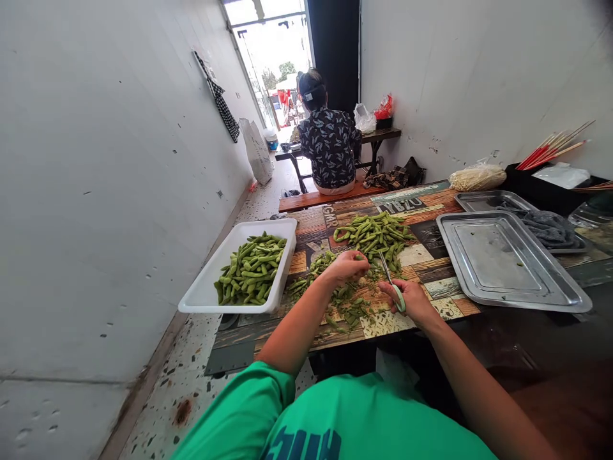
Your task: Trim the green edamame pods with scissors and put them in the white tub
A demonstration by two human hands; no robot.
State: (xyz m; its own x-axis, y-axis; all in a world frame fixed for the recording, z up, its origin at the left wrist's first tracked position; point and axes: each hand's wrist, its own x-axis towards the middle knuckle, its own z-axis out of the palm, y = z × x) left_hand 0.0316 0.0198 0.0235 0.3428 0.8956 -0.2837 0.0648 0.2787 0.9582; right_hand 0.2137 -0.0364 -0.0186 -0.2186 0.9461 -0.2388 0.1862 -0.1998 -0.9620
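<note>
Work at a bench surfaced in a patchwork of printed wood-grain planks and lettering [416,255], within a narrow room of scuffed white walls [119,160] and speckled stone floor [189,358]. Far beyond the fingers, a person in a dark, leaf-printed shirt [332,150] sits, back turned, before a bright glass doorway [275,57]. Well to the right of the fingers lies a shallow, rectangular silver metal tray [502,259], holding a few green specks. The fingers of the left hand [348,265] are pinched together on a small green pod [359,257], mostly hidden by them. The fingers of the right hand [409,301] are curled around the pale green handles of metal-bladed scissors [398,298], whose blades point away from the person. Just beyond the fingers lies a loose heap of slender, plump-sided green pods [376,233]; below and between the hands are scattered green trimmings [352,313]. Left of the fingers, a white rectangular plastic tub [204,301] contains more pods, mounded and matt green.
</note>
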